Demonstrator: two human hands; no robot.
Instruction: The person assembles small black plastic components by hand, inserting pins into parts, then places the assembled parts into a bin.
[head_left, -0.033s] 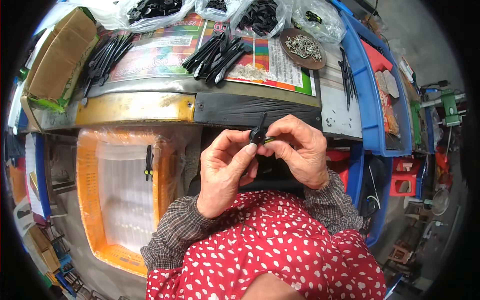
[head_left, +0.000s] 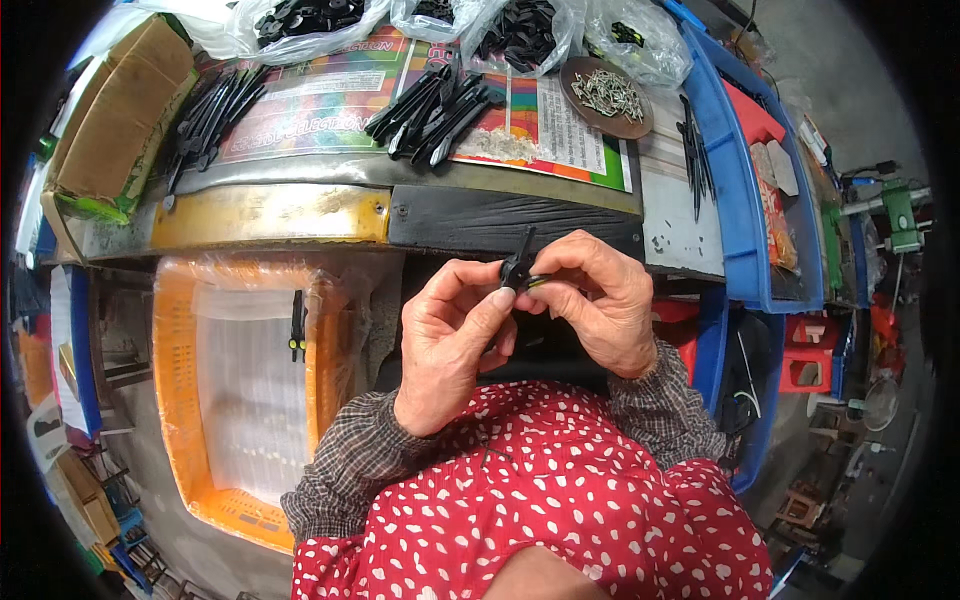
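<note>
In front of my lap, below the bench edge, both hands work on one small black plastic clip-like part [head_left: 517,270]. It has a round middle, a thin arm pointing up, and a yellow-green tip on its right side. My left hand [head_left: 452,335] is closed, thumb and fingers pinching the round middle. My right hand [head_left: 603,305] is closed too, pinching the yellow-green tip between thumb and forefinger. The fingers hide the part's lower side. A similar black piece with yellow tips [head_left: 298,327] hangs at the right wall of the orange crate [head_left: 175,370], on my left.
On the bench lie bundles of black plastic arms [head_left: 432,112] and a brown dish [head_left: 650,122] of small metal pieces. Behind them are clear bags [head_left: 575,45] of black parts. A cardboard box [head_left: 120,110] stands left, a blue tray [head_left: 728,215] right.
The black part has tilted slightly in my fingers, its upper arm turning a little. Both hands keep nearly the same place and grip.
</note>
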